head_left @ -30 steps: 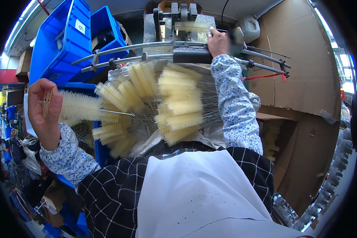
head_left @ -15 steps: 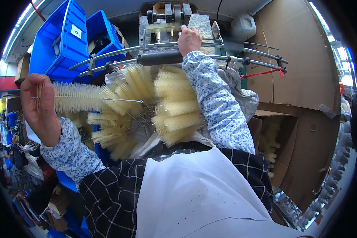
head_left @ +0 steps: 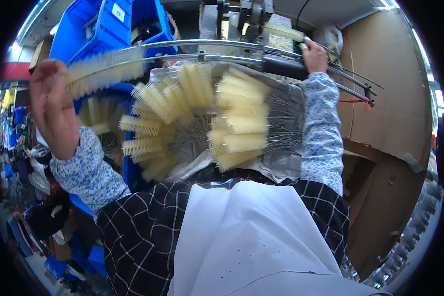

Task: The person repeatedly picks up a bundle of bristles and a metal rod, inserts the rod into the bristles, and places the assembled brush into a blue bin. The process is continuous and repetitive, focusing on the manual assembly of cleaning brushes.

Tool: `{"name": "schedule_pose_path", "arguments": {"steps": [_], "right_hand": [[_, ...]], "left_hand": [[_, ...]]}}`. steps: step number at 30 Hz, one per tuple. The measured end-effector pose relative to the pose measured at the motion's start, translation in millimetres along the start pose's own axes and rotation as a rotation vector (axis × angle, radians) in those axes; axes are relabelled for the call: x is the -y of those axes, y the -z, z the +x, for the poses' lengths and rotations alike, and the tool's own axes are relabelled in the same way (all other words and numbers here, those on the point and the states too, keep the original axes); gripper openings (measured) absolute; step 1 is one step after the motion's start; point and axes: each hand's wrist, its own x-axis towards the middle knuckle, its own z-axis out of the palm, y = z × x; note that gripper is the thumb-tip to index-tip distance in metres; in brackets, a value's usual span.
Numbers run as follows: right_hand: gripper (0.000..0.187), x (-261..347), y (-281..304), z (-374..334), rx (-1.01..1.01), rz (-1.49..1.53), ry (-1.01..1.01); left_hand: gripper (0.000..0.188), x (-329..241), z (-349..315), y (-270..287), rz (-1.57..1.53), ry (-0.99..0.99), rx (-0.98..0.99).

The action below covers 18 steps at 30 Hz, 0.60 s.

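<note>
Out to the left, my left hand (head_left: 54, 103) is closed on one end of a pale yellow bottle brush (head_left: 108, 71), whose bristles are blurred by motion. At the back right, my right hand (head_left: 315, 56) has its fingers curled at the end of a second, smaller-looking pale brush (head_left: 283, 32), beside a machine with dark wheels (head_left: 255, 15). Exactly how those fingers grip is partly hidden. Just left of that hand, a black sleeve (head_left: 283, 66) sits on metal rails. Many similar brushes (head_left: 241, 118) with looped wire stems lie fanned out before me.
Blue plastic bins (head_left: 91, 29) stand at the back left. Metal rails (head_left: 207, 56) cross in front of the machine, with a red string (head_left: 355, 102) near their right end. Large cardboard sheets (head_left: 385, 79) line the right side. A white jug (head_left: 328, 39) stands behind.
My right hand, the small brush beside it and the black sleeve have moved right along the rails. My left hand has tilted its brush upward. The whole view has also shifted.
</note>
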Motion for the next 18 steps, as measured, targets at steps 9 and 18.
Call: {"name": "schedule_pose_path", "arguments": {"steps": [9,18], "right_hand": [[0.024,-34,37,28,0.274,-0.198,0.127],[0.024,-52,149,-36,0.678,0.584,0.029]], "left_hand": [[0.032,12,4,-34,-0.190,0.102,0.239],[0.030,8,0,-87,-0.269,0.119,0.426]]}}
